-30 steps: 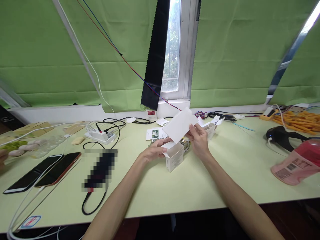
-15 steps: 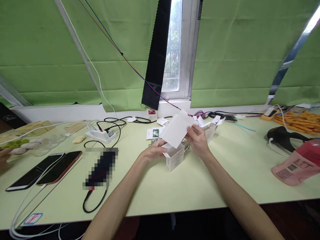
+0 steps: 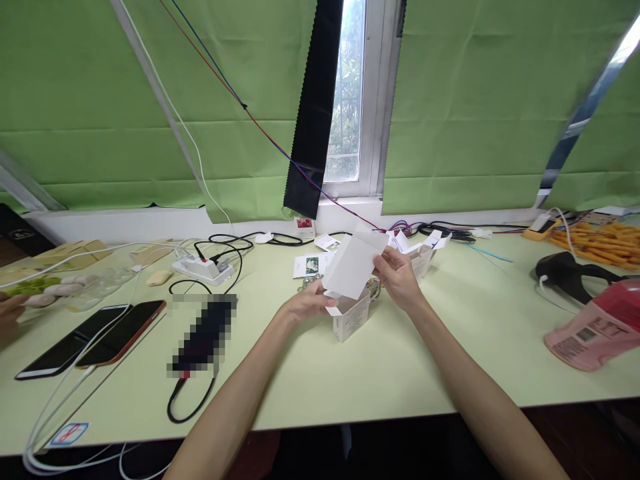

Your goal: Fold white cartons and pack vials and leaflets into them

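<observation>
A white folded card (image 3: 353,267) is tilted above a small open white carton (image 3: 351,321), its lower edge at the carton's opening. My right hand (image 3: 399,275) pinches the card by its right edge. On the carton's left side, my left hand (image 3: 306,305) grips the wall near a raised flap; some of its fingers are hidden behind. The carton stands on the pale green table (image 3: 390,373). Just behind it are a printed card with a flower picture (image 3: 312,265) and another open white carton (image 3: 424,259). Shiny items beside my hands are mostly covered.
Phones (image 3: 123,333) with cables and a white power strip (image 3: 203,268) lie to the left. A pink bottle (image 3: 583,333), a black handheld device (image 3: 565,277) and a pile of orange sticks (image 3: 595,243) are at the right. Another person's hand (image 3: 9,312) shows at the left edge.
The white card has dipped slightly toward the carton and its folded top part shows more. Both hands stay almost in the same place.
</observation>
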`<state>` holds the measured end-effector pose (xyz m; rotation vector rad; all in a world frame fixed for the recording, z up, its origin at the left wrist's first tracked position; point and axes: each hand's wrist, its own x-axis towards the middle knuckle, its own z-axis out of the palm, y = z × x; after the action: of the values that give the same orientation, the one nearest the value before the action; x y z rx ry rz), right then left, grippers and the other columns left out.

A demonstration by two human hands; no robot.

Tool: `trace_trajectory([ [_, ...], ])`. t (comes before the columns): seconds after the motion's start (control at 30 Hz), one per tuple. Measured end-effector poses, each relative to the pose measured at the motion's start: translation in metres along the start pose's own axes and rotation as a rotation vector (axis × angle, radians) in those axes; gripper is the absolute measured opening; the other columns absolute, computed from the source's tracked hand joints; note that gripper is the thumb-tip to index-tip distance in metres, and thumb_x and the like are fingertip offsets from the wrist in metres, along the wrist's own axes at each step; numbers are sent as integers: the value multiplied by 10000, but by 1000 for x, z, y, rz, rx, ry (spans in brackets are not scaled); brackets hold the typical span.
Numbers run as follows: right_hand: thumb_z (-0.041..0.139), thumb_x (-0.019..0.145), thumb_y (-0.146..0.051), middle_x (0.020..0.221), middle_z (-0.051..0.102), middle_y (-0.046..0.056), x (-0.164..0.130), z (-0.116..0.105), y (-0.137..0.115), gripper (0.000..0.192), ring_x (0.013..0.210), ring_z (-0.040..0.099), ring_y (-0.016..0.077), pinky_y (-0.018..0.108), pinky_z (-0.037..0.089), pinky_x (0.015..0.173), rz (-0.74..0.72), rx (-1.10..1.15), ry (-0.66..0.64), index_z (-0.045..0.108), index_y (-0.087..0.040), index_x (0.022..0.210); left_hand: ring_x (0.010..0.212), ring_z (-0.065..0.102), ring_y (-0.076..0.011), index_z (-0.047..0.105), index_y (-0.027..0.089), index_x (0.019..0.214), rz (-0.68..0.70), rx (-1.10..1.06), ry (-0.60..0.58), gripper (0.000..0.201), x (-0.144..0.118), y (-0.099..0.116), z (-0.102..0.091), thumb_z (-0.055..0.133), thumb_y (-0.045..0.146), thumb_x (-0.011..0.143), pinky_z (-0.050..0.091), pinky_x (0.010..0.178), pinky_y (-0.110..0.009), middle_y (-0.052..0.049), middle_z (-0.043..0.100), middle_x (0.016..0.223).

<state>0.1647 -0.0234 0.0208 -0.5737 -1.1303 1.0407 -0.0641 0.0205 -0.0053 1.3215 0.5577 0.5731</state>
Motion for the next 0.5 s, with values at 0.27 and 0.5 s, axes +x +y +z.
trace_trajectory([
  [0.27, 817, 747, -518, 1094, 768, 55, 2, -6, -2, 407, 1041, 707, 252, 381, 623, 843, -42, -52, 1, 717, -253, 1039, 851, 616, -213, 690, 155, 1058, -34, -11, 2, 581, -1, 1, 0, 889, 260, 522, 436, 722, -301, -77, 678, 941],
  [0.5, 773, 816, -479, 1099, 770, 47, 3, -18, 4, 360, 977, 721, 228, 362, 613, 822, -73, -117, -48, 717, -271, 1104, 918, 638, -244, 696, 162, 1131, 10, -24, -55, 590, -1, 2, -1, 856, 244, 570, 451, 743, -305, -107, 702, 1045],
])
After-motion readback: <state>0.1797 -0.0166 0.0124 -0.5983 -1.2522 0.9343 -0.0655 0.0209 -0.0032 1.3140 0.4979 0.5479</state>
